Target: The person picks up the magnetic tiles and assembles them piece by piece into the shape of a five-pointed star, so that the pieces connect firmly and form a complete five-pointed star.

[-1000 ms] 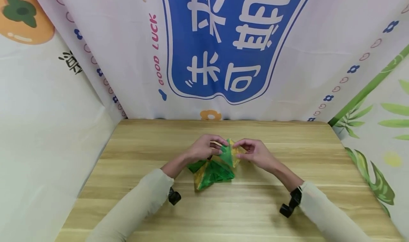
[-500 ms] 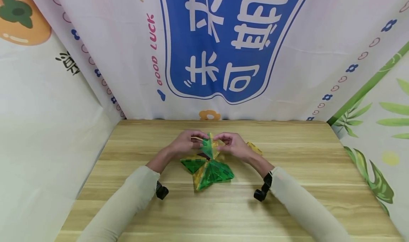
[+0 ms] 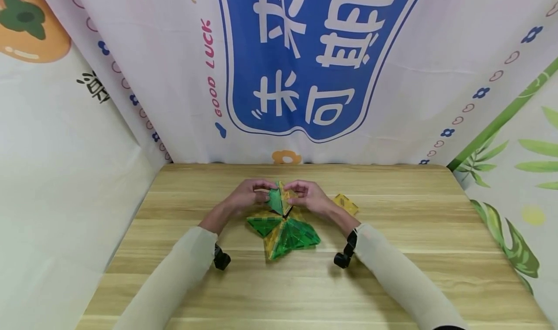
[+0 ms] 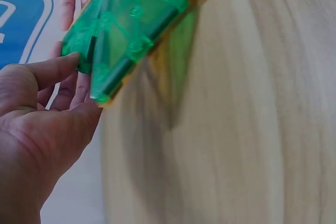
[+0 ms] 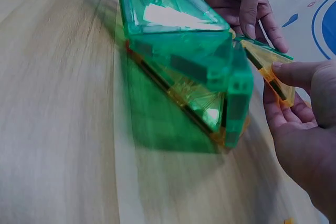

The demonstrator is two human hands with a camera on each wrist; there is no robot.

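Observation:
My left hand [image 3: 247, 194] pinches a green triangular magnetic tile [image 3: 274, 201] between thumb and fingers. Opposite it, my right hand [image 3: 310, 197] pinches a yellow triangular magnetic tile [image 5: 274, 67] by its outer side. The two tiles meet along one edge and stand tilted, peak up, at the back of a structure [image 3: 296, 235] of green and yellow magnetic tiles on the table. In the right wrist view, thick green tiles of this structure [image 5: 178, 51] hide part of the join. Whether the held pair touches the structure's centre, I cannot tell.
A loose yellow tile [image 3: 346, 204] lies on the wooden table [image 3: 392, 272] beyond my right forearm. A printed cloth [image 3: 192, 126] hangs behind the table's back edge, with more cloth along both sides.
Both hands have moved left with the joined green and yellow tiles, bringing them behind the structure's centre. The loose yellow tile by my right arm has come into view.

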